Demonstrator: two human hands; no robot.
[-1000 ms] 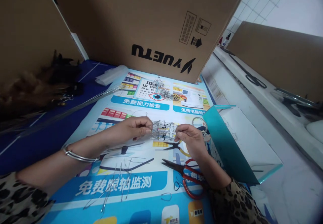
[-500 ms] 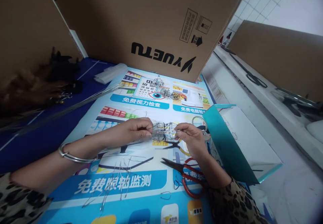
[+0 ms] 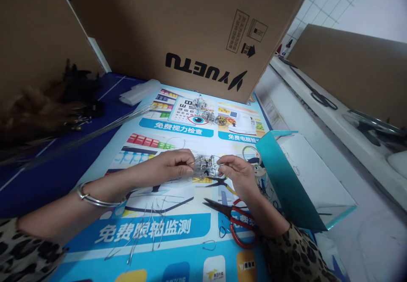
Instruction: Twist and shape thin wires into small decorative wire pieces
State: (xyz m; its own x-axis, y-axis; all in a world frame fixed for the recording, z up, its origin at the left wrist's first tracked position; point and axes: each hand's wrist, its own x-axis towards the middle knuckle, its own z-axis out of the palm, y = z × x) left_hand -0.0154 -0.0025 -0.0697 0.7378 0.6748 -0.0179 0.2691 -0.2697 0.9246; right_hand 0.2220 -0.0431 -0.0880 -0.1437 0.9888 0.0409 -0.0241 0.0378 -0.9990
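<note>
Cardboard box (image 3: 143, 27): stood at the far edge; "YUETU" was printed on it, upside down.
Printed sheet (image 3: 187, 203): bare room was left between loose wires (image 3: 139, 230) and scissors (image 3: 226, 210); "免费视力检查" and "免费眼轴监测" could be read.
Teal box (image 3: 286, 184): room was narrowed beside the right hand (image 3: 237, 171).
Hands: the wire piece (image 3: 206, 166) was pinched at either end, in narrowed fingers, left hand (image 3: 179, 163) and right.
Wire piece: held above the sheet's middle.

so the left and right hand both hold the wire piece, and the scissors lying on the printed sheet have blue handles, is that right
Not quite: the scissors have red handles, as the head view shows. They do lie on the printed sheet, and the left hand and right hand both hold the wire piece.
</note>
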